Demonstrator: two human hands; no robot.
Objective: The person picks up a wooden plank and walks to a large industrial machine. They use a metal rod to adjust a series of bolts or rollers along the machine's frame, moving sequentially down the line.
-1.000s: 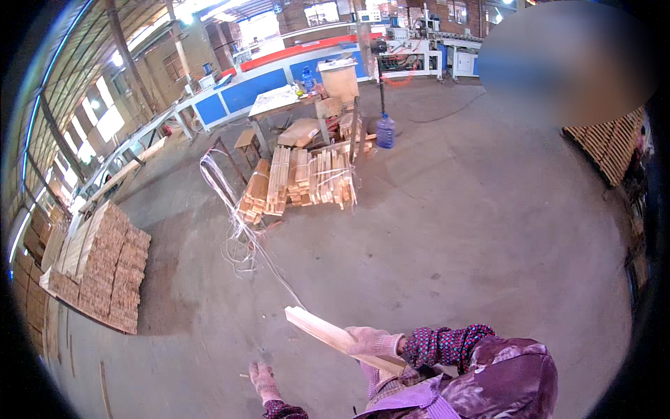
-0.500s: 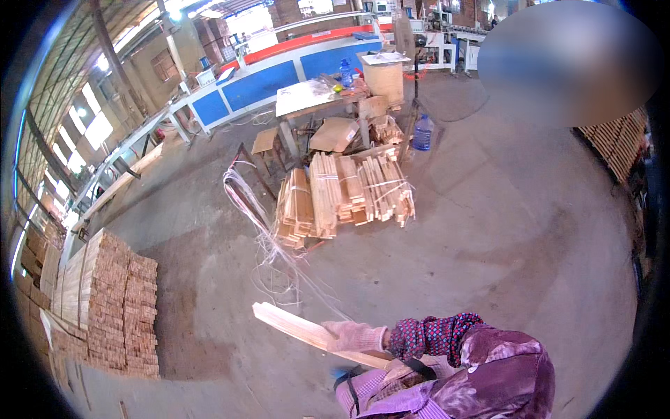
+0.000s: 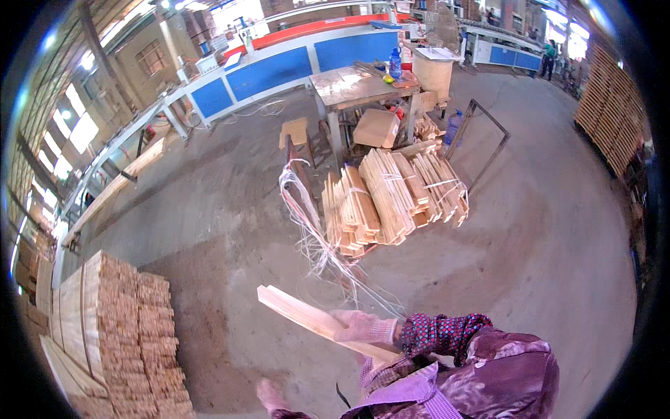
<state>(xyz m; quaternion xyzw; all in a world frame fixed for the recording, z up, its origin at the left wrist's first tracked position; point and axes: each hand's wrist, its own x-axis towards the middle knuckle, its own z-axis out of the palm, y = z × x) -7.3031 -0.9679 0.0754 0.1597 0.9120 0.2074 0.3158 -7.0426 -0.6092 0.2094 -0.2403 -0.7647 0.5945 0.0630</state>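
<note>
My right hand (image 3: pixel 361 327), in a pale pink work glove, is closed round a light wooden slat (image 3: pixel 293 307). The slat slants from upper left down towards my body, its near end hidden behind my sleeve and clothes. It may be more than one piece lying together. Low in the picture is my left hand (image 3: pixel 271 394), also gloved and apart from the slat. It is blurred and small, so its fingers cannot be made out.
Tied bundles of slats (image 3: pixel 391 199) lie on the floor ahead, beside a tangle of white strapping (image 3: pixel 317 241). Behind them stands a worktable (image 3: pixel 363 87). At left is a tall stack of wood (image 3: pixel 118 335). A metal frame (image 3: pixel 499 133) leans near a blue water jug (image 3: pixel 453 126).
My view has swung, so the bundles and worktable sit further right. My left hand has come into view at the lower edge. The right hand still grips the slat.
</note>
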